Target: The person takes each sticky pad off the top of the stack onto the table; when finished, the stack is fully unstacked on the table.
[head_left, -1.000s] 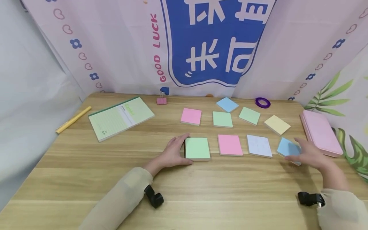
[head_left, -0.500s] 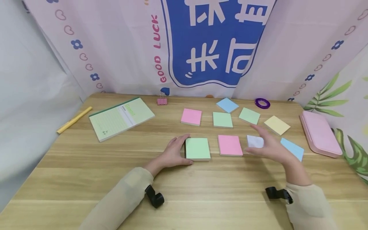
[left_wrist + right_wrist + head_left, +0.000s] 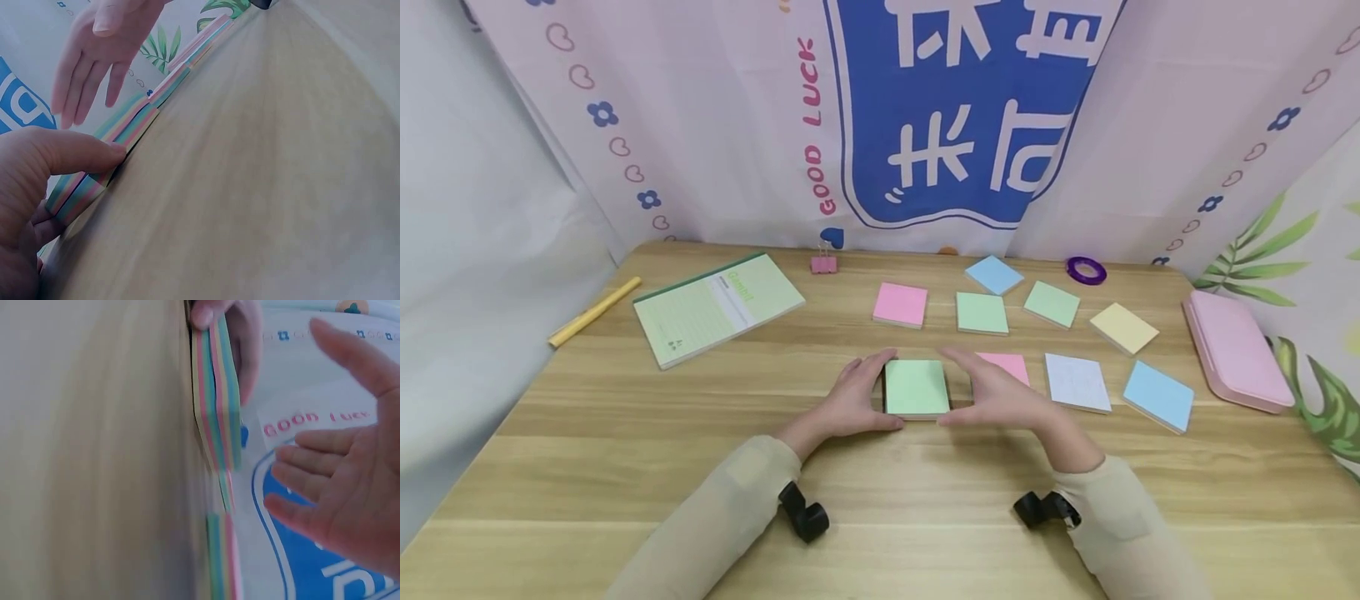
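Observation:
A green-topped stack of sticky notes (image 3: 917, 388) lies on the table, its edge striped in pastel layers with a dark seam partway up in the right wrist view. My left hand (image 3: 848, 400) holds it at its left side, thumb at the near edge (image 3: 84, 153) and fingers at the far side. Above the table, my right hand (image 3: 1000, 398) is spread just right of that stack, thumb and fingers apart with nothing between them. It partly covers a pink sticky note pad (image 3: 1009, 364). In the right wrist view its palm (image 3: 369, 481) faces the stack.
To the right lie a white pad (image 3: 1077, 382), a blue pad (image 3: 1159, 397) and a pink case (image 3: 1237, 350). Several more pads, including a yellow one (image 3: 1123, 327), form a back row near purple tape (image 3: 1086, 270). Leftward are a notebook (image 3: 718, 310), binder clip (image 3: 823, 264) and yellow stick (image 3: 595, 312).
My right hand has left the blue pad and swept left, over the white and pink pads, to the green stack. The blue pad lies about where it was. My left hand has stayed put.

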`<state>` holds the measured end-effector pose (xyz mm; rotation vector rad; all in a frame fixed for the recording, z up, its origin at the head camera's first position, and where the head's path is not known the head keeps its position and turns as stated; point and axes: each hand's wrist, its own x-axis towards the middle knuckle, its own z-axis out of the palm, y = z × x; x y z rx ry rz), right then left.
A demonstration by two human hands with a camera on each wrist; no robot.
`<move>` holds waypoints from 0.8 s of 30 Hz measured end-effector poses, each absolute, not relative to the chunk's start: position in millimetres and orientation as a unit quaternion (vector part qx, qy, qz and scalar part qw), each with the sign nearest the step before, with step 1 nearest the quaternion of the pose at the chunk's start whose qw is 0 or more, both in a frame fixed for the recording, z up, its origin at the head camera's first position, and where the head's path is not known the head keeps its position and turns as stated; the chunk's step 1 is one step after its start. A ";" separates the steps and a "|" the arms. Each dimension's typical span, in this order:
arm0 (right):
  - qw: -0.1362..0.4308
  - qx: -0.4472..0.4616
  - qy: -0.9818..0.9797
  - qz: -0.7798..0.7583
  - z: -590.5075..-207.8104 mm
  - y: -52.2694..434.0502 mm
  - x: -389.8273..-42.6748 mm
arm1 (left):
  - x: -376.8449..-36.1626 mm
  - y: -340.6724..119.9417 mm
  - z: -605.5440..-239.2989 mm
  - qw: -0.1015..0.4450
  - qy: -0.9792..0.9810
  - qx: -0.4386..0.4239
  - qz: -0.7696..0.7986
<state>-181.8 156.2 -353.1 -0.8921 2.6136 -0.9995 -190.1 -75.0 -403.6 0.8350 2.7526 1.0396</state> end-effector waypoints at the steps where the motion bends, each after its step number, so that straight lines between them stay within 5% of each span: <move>1: 0.104 -0.308 0.883 -0.338 -354.6 153.4 -181.9 | -190.2 -75.0 -403.3 0.041 0.899 0.273 0.340; 24: 0.102 -0.294 0.911 -0.271 -379.7 138.4 -197.9 | -191.2 -74.5 -404.0 0.047 0.900 0.273 0.336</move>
